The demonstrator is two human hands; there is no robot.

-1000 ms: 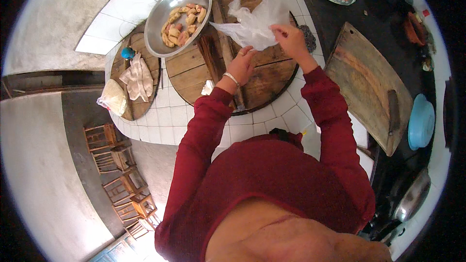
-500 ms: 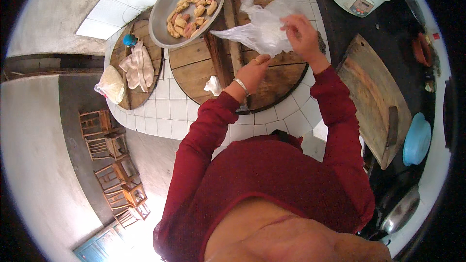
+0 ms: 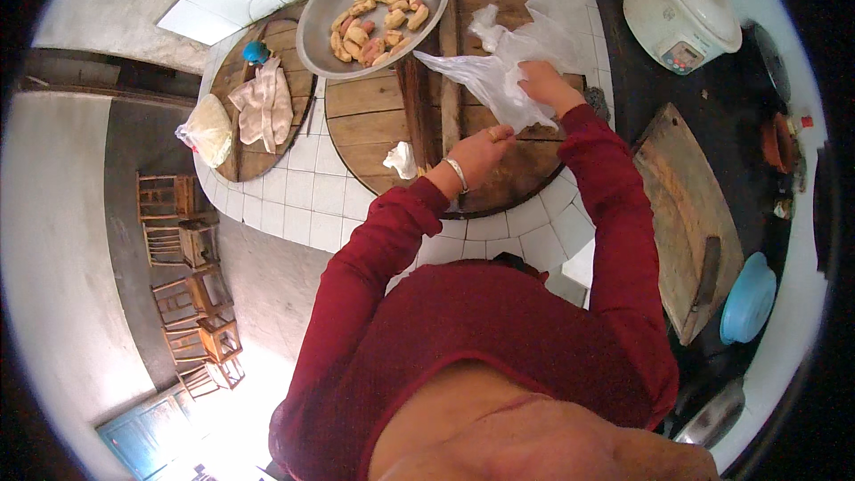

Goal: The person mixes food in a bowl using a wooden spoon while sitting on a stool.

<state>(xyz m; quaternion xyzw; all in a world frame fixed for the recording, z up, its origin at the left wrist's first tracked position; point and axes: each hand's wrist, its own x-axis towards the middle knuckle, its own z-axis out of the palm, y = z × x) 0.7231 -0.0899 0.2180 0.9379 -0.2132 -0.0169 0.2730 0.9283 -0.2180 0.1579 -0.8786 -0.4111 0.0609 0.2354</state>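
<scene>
A thin, see-through white plastic bag lies crumpled over the round wooden lid. My left hand, with a bracelet at the wrist, pinches the bag's near edge between closed fingers. At the bag's right side my right hand has its fingers closed on the plastic; the fingertips are partly hidden in its folds. Behind and to the left, a wide steel basin holds several pieces of peeled, yellowish-pink sweet potato.
A white crumpled scrap sits near a straw brush. To the left, a smaller wooden lid bears a cloth and a bagged white bundle. A cutting board, blue basin and white cooker stand right.
My right hand has come down from spread fingers above the bag and closed on it. The left hand keeps its pinch. The whole view has shifted slightly.
</scene>
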